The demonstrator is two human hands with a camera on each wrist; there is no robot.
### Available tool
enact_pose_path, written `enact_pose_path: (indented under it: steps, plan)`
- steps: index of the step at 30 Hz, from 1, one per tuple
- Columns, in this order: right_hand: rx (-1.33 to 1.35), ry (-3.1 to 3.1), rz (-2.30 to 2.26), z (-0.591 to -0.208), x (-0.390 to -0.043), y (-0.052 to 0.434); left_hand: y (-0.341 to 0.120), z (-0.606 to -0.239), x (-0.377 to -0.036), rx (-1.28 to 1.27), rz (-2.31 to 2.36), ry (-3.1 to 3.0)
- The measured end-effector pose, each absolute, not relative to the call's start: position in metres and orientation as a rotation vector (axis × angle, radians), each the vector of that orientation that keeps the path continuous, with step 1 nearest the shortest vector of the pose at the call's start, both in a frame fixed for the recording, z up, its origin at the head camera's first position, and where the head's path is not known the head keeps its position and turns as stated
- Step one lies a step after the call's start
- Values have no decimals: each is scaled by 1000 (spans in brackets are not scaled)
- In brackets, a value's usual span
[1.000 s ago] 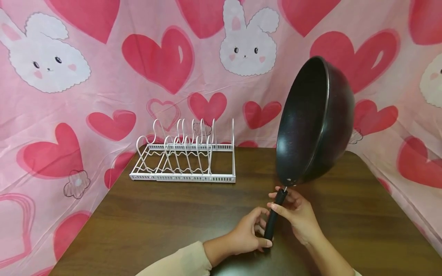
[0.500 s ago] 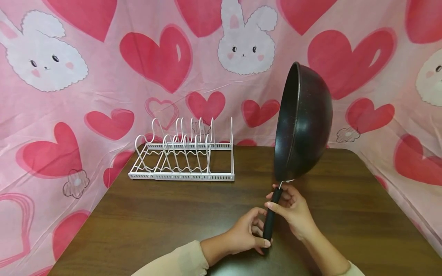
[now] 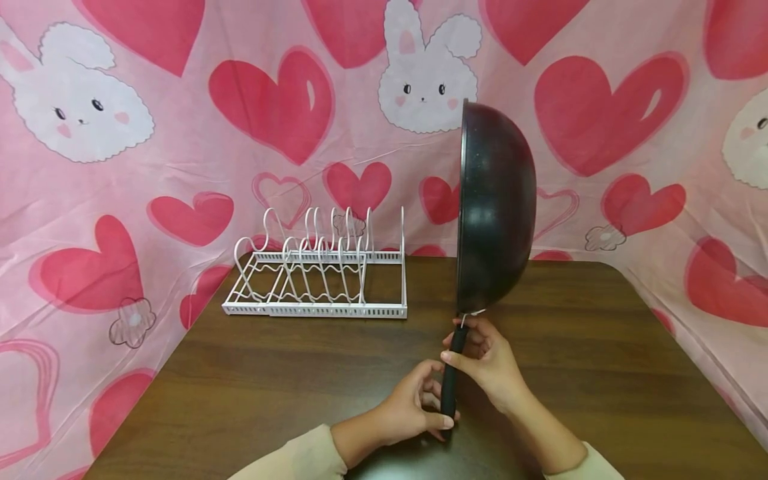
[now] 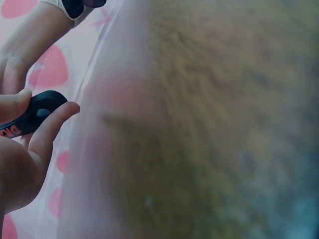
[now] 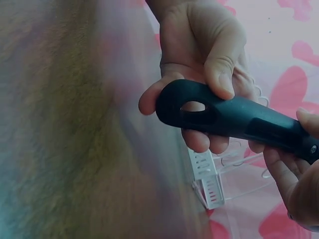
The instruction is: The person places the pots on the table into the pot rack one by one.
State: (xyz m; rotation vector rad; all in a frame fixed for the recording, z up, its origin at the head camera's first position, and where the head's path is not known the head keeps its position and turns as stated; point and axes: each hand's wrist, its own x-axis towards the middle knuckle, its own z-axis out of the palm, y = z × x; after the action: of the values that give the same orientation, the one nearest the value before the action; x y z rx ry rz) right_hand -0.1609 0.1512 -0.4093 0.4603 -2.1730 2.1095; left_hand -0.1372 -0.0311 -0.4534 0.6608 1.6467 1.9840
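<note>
A dark, deep wok (image 3: 497, 207) stands upright on its handle in the head view, its bowl up and its rim facing left toward the rack. My left hand (image 3: 414, 408) pinches the lower end of the black handle (image 3: 449, 390) between thumb and fingers. Higher up, just under the bowl, my right hand (image 3: 489, 363) grips the same handle. In the right wrist view the handle (image 5: 239, 117) shows a hanging hole at its end, with the left hand's thumb on top and fingers beneath. The left wrist view catches only the handle's tip (image 4: 42, 109).
A white wire rack (image 3: 318, 310) with upright curved dividers stands at the back left of the brown wooden table (image 3: 312, 373). Behind the table hangs a pink cloth (image 3: 360, 143) printed with hearts and rabbits.
The wok has moved left and turned, so its inside, visible a second ago, has swung out of sight and its rim is edge-on. Both hands shifted left with the handle.
</note>
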Motion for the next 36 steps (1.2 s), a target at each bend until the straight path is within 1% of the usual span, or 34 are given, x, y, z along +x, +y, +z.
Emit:
enact_pose_path:
  steps: [8,19,23,26,30,36]
  plan:
    - [528,-2197,2023,-407,-171,134,-43,-454,-143,676,2001,1750]
    - [703,-2210,1881,-401,-188,108,-63,-453,-154,639,2028,1897]
    - [798,-2185,1831,-392,-190,97,-71,-453,-159,689,2026,1970]
    - [825,-2203,1808,-376,-184,86,-78,-454,-162,729,2028,2029]
    - [851,-2241,1797,-366,-182,73,-88,-454,-162,724,2051,2066]
    - [873,-2250,1790,-383,-197,59,-103,-453,-162,700,2062,2094]
